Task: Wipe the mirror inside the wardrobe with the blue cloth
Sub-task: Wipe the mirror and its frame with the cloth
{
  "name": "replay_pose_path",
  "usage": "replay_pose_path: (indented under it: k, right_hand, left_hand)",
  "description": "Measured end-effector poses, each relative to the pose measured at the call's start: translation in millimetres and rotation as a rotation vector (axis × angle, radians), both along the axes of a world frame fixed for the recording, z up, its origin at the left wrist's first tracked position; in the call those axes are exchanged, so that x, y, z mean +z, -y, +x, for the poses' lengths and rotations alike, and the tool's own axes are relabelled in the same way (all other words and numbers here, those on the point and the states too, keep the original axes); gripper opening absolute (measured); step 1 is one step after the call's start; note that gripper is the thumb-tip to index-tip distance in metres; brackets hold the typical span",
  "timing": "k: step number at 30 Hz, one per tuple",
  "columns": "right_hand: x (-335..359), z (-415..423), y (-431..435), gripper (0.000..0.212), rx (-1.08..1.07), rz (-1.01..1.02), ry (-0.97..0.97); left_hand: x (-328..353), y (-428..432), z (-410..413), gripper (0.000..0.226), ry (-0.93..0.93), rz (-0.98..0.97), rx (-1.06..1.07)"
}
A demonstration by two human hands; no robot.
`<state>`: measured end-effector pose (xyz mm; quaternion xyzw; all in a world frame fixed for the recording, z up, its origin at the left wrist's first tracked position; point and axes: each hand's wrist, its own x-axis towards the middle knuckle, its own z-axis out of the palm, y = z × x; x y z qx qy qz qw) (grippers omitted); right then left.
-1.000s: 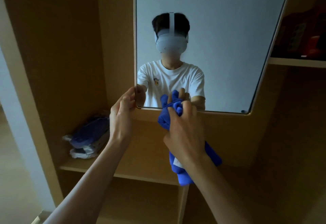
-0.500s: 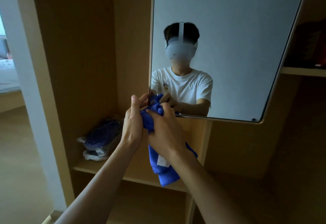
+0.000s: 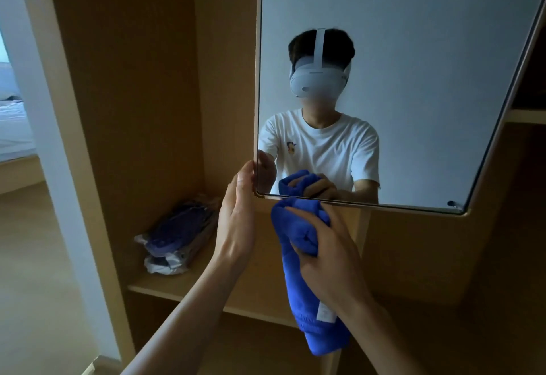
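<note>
At the mirror's (image 3: pixel 413 49) bottom-left corner, inside the wardrobe (image 3: pixel 133 79): left hand (image 3: pixel 236 218) is up on the mirror's left edge, fingers wrapped round the frame just above the corner. Fingertips show in the reflection, so it grips the edge rather than just touching it.

Right hand (image 3: pixel 328 256) is closed tight on the blue cloth (image 3: pixel 298 233), which is bunched into a wad. Thumb lies across the front, fingers curl round the back. The wad sits just under the mirror's bottom edge, near the corner, its top touching the lower frame. It is low against the glass, not up on the main surface. The rest of the cloth hangs down past the wrist, white label showing.

The hands are close, side by side, not touching.

A plastic-wrapped bundle (image 3: pixel 177 233) lies on the wardrobe shelf (image 3: pixel 165 286) to the left, well clear of both hands.
</note>
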<state>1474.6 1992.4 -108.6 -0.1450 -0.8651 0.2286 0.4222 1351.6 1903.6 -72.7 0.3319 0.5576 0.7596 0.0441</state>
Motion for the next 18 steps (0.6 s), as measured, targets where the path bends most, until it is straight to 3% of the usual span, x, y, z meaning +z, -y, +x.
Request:
replay_pose_path:
  k: [3,8,11,18]
  right_hand:
    - [14.2,-4.2,2.8,0.050,0.098,-0.116,-0.043]
    - [61.6,-5.8,8.8,0.064,0.146,-0.225,0.072]
    - [111.1,-8.6,11.8,0.043,0.144,-0.261,0.081]
    - [252.5,3.8,11.0,0.062,0.109,-0.168,0.086]
  left_hand:
    - [10.6,-4.9,-12.1,0.038,-0.021,-0.004,0.045]
    - [60.2,-9.4,-20.1,0.040,0.015,0.010,0.005]
    - [109.0,-13.4,-19.2,0.039,0.041,0.002,-0.004]
    - [238.6,-2.6,-7.0,0.047,-0.006,-0.071,0.041]
